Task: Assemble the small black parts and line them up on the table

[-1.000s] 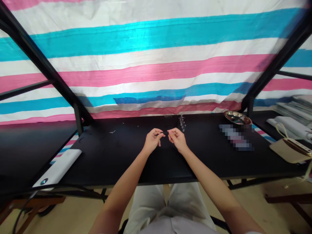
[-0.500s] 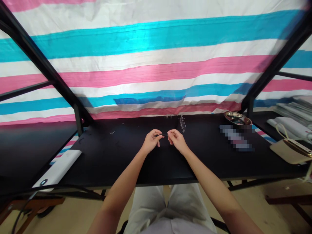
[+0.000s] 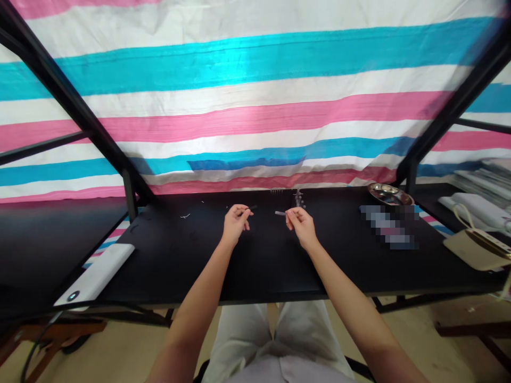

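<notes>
Over the middle of the black table, my left hand pinches a thin, dark, stick-like piece between thumb and fingers. Its tip points to the right. My right hand grips a short, pale, translucent tube-like piece, whose end sticks out to the left. The two pieces are apart, with a gap between the hands. Just behind my right hand lies a cluster of small clear pieces, partly hidden by the fingers. A row of tiny pieces lies at the table's back edge.
White scraps lie at the left. A shiny metal dish and a blurred-out item are at the right. A white device with a cable stands left; a beige case sits far right. Black frame bars slant up both sides.
My hands have moved apart, left hand leftward and right hand rightward. The dark piece and the pale piece now show separately, one in each hand.
</notes>
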Motion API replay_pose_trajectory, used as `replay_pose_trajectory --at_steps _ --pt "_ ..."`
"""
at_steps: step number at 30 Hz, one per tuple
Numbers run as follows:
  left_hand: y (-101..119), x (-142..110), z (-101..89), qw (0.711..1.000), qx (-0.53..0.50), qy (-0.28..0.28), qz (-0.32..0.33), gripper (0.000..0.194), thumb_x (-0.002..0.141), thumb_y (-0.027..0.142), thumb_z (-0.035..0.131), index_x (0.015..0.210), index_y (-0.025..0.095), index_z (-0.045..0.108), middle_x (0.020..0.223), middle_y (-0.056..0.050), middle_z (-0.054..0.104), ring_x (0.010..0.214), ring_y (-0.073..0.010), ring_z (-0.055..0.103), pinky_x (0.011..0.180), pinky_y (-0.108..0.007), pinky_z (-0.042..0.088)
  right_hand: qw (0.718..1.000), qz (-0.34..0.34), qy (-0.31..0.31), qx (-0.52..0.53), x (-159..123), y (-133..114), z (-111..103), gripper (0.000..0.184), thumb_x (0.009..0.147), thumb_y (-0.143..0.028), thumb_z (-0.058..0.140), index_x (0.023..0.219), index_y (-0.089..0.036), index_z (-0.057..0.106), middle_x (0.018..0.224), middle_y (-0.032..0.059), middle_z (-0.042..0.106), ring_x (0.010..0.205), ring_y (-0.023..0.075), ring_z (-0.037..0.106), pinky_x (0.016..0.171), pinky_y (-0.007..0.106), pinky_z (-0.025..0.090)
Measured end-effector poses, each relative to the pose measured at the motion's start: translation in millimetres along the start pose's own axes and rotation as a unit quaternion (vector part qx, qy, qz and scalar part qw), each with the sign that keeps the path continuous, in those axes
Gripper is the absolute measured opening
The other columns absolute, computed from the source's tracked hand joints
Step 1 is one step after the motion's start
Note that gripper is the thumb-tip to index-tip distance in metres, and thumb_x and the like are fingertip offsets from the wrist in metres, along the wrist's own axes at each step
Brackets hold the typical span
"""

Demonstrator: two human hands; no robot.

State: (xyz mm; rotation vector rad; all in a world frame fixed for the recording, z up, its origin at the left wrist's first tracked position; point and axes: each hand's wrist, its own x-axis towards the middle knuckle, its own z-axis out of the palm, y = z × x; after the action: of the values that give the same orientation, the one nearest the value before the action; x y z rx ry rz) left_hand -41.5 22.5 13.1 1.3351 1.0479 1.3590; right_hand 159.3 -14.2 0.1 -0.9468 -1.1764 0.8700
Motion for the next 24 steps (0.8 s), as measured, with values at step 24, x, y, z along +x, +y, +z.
replay_pose_trajectory --at_steps 24 --pt "-7.3 -7.0 8.9 0.996 0.085 0.009 0.029 0.026 0.069 0.036 0.063 0.086 0.017 0.056 0.074 0.003 0.053 0.04 -0.0007 0.039 0.038 -0.015 0.031 0.97 0.026 -0.196 -0.141 1.2 -14.1 -15.4 0.027 0.073 -0.042 0.062 0.088 -0.02 0.07 0.07 -0.0004 0.054 0.06 0.009 0.046 0.062 0.025 0.042"
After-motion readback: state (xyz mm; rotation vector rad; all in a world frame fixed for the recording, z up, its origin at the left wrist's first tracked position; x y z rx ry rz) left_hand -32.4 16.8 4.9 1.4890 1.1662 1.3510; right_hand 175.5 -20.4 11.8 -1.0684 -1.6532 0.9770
